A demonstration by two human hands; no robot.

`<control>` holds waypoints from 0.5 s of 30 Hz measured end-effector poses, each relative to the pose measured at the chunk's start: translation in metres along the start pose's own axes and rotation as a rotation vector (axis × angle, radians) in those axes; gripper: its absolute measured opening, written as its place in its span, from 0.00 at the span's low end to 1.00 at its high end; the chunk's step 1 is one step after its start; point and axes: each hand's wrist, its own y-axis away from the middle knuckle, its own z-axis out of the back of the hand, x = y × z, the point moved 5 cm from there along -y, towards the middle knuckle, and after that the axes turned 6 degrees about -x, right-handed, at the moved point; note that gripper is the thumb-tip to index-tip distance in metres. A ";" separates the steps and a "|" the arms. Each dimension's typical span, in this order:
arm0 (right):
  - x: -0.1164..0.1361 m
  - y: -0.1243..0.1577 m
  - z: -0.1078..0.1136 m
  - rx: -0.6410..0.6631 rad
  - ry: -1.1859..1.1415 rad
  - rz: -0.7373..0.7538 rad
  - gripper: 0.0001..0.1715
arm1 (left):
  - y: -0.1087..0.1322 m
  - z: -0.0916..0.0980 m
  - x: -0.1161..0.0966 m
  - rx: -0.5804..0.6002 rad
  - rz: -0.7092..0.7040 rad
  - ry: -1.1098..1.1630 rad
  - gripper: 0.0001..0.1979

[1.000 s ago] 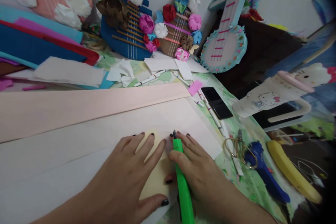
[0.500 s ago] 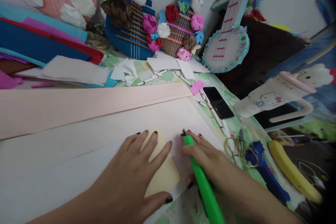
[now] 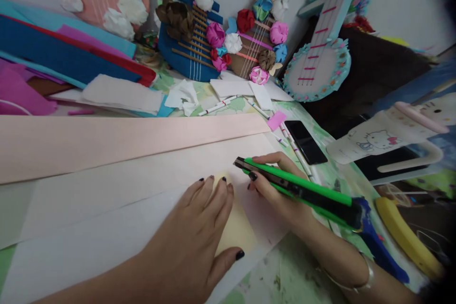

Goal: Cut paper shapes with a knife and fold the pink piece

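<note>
Dimly and softly lit, greyish in tone, from a source impossible to place. Shadowed faintly mauve on the white paper sheet (image 3: 107, 237) just below the green-and-black plastic cutter (image 3: 302, 191). Pale and low in contrast across the sheet left of the cutter. Stretched and softened at the white, pink-lidded tumbler (image 3: 370, 137) right of the cutter, blackened at the frame's edge farther right.

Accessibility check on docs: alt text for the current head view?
The right hand holds a green utility knife over white paper; the left hand lies on a cream sheet. Behind are decorated stringed instruments, with a phone and tumbler to the right.
</note>
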 end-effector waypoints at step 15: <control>-0.006 0.006 -0.007 0.065 0.156 0.220 0.07 | -0.007 -0.001 0.006 0.090 0.084 0.062 0.33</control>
